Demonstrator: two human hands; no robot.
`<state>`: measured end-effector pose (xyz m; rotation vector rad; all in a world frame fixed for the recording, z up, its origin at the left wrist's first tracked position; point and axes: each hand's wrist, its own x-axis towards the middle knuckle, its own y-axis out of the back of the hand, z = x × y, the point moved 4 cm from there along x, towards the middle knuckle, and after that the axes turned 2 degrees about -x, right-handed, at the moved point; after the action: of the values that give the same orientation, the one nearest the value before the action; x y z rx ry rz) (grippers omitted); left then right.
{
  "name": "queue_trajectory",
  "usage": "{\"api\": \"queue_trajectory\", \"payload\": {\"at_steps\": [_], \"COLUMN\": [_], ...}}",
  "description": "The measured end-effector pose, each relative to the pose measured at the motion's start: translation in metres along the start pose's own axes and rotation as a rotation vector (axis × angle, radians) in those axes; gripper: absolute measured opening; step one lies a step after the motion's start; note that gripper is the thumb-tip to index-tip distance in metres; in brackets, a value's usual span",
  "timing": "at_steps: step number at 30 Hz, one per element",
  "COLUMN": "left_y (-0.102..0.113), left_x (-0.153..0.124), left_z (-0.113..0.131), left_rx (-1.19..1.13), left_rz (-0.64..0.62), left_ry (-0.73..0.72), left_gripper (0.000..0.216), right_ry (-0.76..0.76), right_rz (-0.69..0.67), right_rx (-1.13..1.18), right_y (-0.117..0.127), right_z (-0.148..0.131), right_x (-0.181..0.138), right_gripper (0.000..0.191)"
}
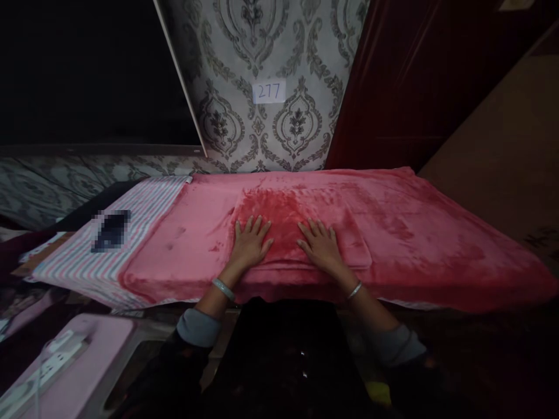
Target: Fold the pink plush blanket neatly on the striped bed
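A folded piece of plush pink-red cloth (pixel 283 218) lies flat in front of me, roughly rectangular. Both palms rest on it. My left hand (pixel 252 240) presses near its left side, fingers spread. On the right part of the same cloth lies my right hand (pixel 321 244), its fingers also spread and pointing away from me. Neither hand grips anything. Under the folded cloth, a larger pink-red plush cover (pixel 419 233) is spread over the table and hangs over its front edge.
A striped cloth (pixel 144 218) covers the table's left end, with a dark blurred-out object (pixel 110 231) on it. A power strip (pixel 56 364) sits on a pink surface (pixel 102 343) at lower left. Behind are a large screen (pixel 91 75), patterned wall and dark red panel (pixel 406 87).
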<state>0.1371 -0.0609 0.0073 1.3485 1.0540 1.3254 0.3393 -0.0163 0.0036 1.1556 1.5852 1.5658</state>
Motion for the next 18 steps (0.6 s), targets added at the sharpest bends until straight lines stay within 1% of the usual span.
{"api": "queue_trajectory", "payload": {"at_steps": [2,4,6,7,10,11,12,13,15,16,18], "left_y": [0.0,-0.001,-0.001,0.0,0.013,0.019,0.024,0.028,0.031,0.031,0.026], "left_x": [0.0,0.0,0.0,0.001,0.005,0.009,0.015,0.023,0.045,0.057,0.084], "left_z": [0.0,-0.002,-0.009,-0.016,-0.038,-0.044,-0.047,-0.048,-0.046,-0.045,-0.044], "left_rx": [-0.002,-0.029,-0.117,-0.187,-0.39,-0.419,-0.423,-0.408,-0.349,-0.313,-0.234], "left_rz": [0.007,0.022,0.05,0.087,0.277,0.321,0.328,0.294,0.162,0.088,-0.049], "left_ry": [-0.002,-0.006,-0.005,0.005,0.016,-0.009,-0.053,-0.112,-0.219,-0.252,-0.274], "left_gripper": [0.057,0.057,0.053,0.05,0.05,0.051,0.051,0.051,0.052,0.054,0.057], "right_ry": [0.028,0.121,0.222,0.258,0.357,0.382,0.399,0.409,0.407,0.406,0.404], "right_rz": [-0.001,0.025,0.026,0.015,-0.006,-0.003,0.004,0.014,0.036,0.044,0.058], "right_rx": [0.052,0.113,0.157,0.166,0.14,0.125,0.113,0.107,0.106,0.11,0.12], "right_y": [0.011,0.019,0.02,0.017,0.001,-0.005,-0.009,-0.013,-0.017,-0.018,-0.017], "right_z": [-0.012,-0.031,-0.051,-0.06,-0.076,-0.079,-0.079,-0.079,-0.078,-0.077,-0.077], "right_x": [0.008,0.019,0.028,0.031,0.033,0.032,0.031,0.029,0.026,0.025,0.024], "right_gripper": [0.056,0.055,0.054,0.055,0.059,0.06,0.06,0.059,0.058,0.058,0.057]}}
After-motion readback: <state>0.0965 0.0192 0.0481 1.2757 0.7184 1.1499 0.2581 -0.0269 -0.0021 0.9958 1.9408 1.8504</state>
